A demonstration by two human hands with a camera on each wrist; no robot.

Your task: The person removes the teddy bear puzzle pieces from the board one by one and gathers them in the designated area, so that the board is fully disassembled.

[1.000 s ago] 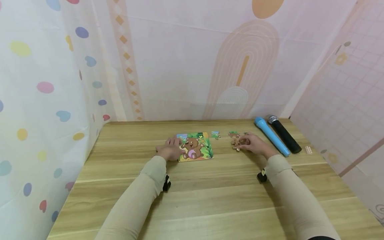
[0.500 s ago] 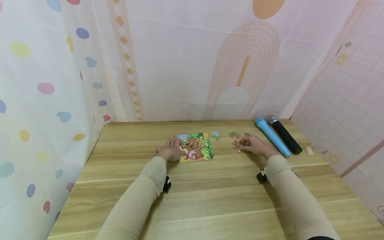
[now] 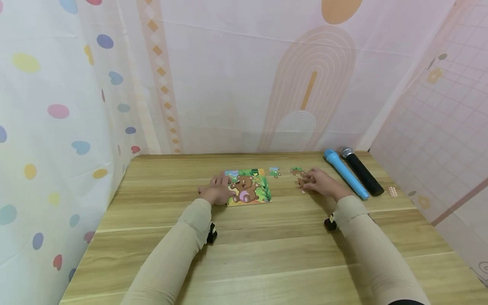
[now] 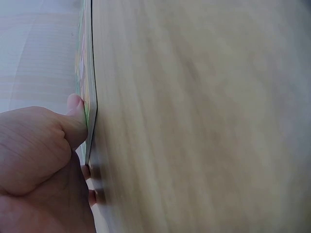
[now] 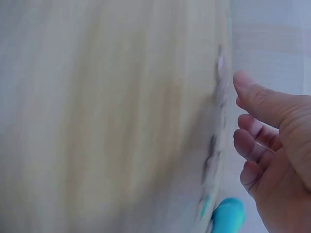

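Observation:
A jigsaw puzzle board [image 3: 249, 188] with a brown bear picture lies flat in the middle of the table. My left hand [image 3: 216, 190] rests at its left edge, fingers extended; in the left wrist view the thumb [image 4: 75, 116] presses on the board's face. To the right, my right hand [image 3: 322, 182] hovers low over brown puzzle pieces [image 3: 300, 183], partly hiding them. In the right wrist view its fingers are loosely bent, nothing shows between them, and the pieces [image 5: 210, 160] lie on the tabletop beneath. Another puzzle piece [image 3: 274, 171], green and blue, lies beside the board.
One more brown and green puzzle piece [image 3: 296, 170] lies just behind the right hand's fingers. A blue microphone [image 3: 347, 174] and a black microphone [image 3: 362, 171] lie at the table's right. Patterned curtains [image 3: 228, 84] stand behind the wooden table [image 3: 267, 254].
My right hand has shifted slightly up and back, its fingertips lifting from the brown pieces, which stay on the table. The left hand keeps its place on the board.

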